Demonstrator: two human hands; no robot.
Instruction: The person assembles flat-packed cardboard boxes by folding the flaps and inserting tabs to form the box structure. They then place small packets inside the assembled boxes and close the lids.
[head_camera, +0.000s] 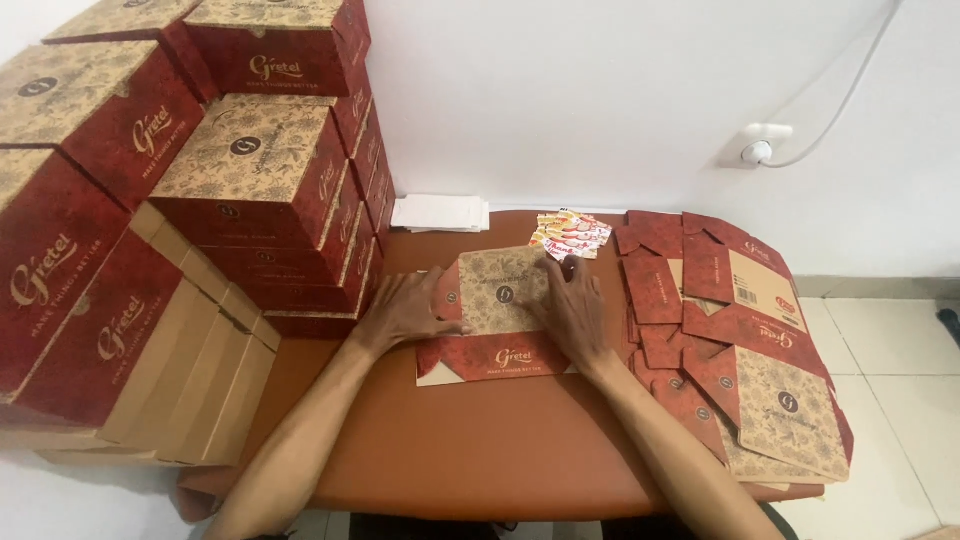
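Far left of my L hand (405, 310): stack of made-up boxes (150, 200), red w/ tan tops, piled high at the table edge, off my work spot. L hand lies flat, fingers spread, palm down on the left end of the flat blank (500, 320), gripping nothing, just pinning it so it can't slide on the table (480, 440). Blank sits right between both hands, tan panel up top, red strip nearest me. R hand (575, 305) presses its right side, fingers bent, tips at the top edge; looks like pushing a fold, can't tell if anything's pinched. Beyond the R hand: white sheets (440, 213) and small red-yellow stickers (568, 235) by the wall. Right of the R hand: pile of unfolded blanks (740, 340), fanned out, near enough to grab.
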